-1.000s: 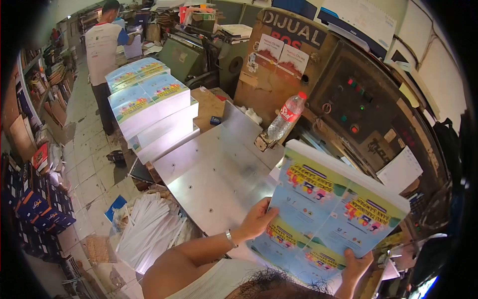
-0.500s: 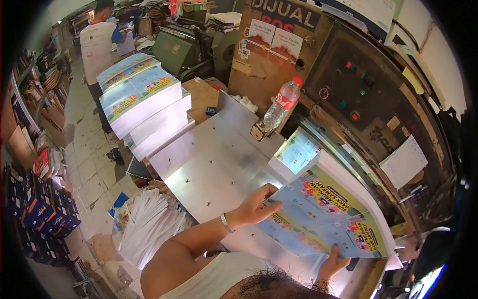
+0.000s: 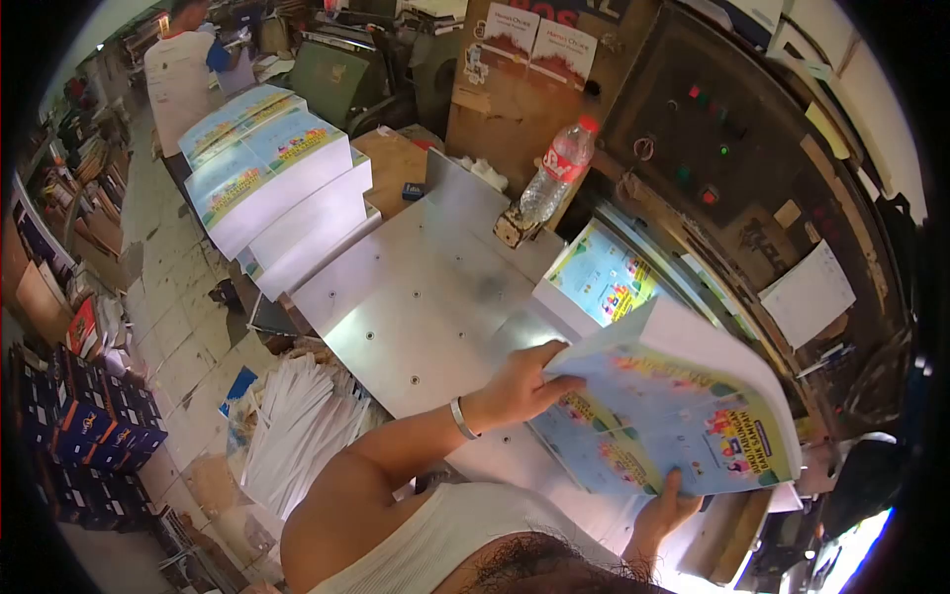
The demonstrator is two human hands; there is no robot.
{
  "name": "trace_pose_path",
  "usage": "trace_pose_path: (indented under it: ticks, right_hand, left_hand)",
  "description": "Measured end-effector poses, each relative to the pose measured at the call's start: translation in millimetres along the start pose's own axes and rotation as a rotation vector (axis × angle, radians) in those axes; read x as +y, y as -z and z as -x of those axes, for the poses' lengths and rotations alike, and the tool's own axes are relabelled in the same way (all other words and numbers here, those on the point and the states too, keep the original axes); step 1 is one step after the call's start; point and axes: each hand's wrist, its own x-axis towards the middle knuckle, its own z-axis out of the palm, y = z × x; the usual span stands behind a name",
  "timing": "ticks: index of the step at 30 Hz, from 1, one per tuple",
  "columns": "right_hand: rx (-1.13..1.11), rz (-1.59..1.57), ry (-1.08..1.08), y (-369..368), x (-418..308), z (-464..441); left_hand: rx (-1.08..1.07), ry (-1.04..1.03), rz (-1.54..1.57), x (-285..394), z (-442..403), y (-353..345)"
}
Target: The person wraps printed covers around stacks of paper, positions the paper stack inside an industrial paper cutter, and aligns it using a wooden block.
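Observation:
A thick stack of printed sheets, blue and yellow with "BUKU TABUNGAN BANK SAMPAH" lettering, is tilted up off the metal table and bowed along its right side. My left hand, with a bracelet at the wrist, grips the stack's left corner, thumb over the printed face. At the near edge my right hand holds it too, thumb on top and the other fingers partly hidden below. Just beyond the raised stack, another stack of the same prints lies against the machine.
The metal table bears tall piles of prints at its far left. A plastic bottle stands on a block by the control panel. Paper offcuts and dark boxes lie left; another person stands behind.
The held stack has turned and bends more, its white page edges showing more. More of the stack beyond it is uncovered. Both hands keep their hold; the view has shifted slightly.

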Motion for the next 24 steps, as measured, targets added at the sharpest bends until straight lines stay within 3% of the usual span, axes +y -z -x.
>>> trace_pose_path:
  ticks: [4, 7, 9, 10, 12, 15, 24]
  right_hand:
    - [0.125, 0.078, -0.112, -10, -3, 12]
    - [0.170, 0.087, -0.084, -14, 4, 20]
    - [0.122, 0.143, -0.076, -7, 5, 20]
    - [0.032, 0.167, -0.034, -2, 5, 17]
    - [0.076, 0.192, -0.029, -12, -9, 14]
    - [0.093, 0.169, -0.085, -11, -5, 20]
    - [0.090, 0.193, -0.093, -15, -7, 23]
  left_hand:
    - [0.056, 0.074, 0.068, 16, -3, 0]
    - [0.091, 0.036, 0.041, -9, 4, -9]
    - [0.126, 0.118, 0.315, -19, 6, -17]
    - [0.118, 0.078, 0.222, -20, 5, -16]
    - [0.118, -0.013, 0.023, -14, -2, -5]
    - [0.041, 0.157, 0.185, -10, -1, -1]
    - [0.023, 0.080, 0.112, -21, -5, 7]
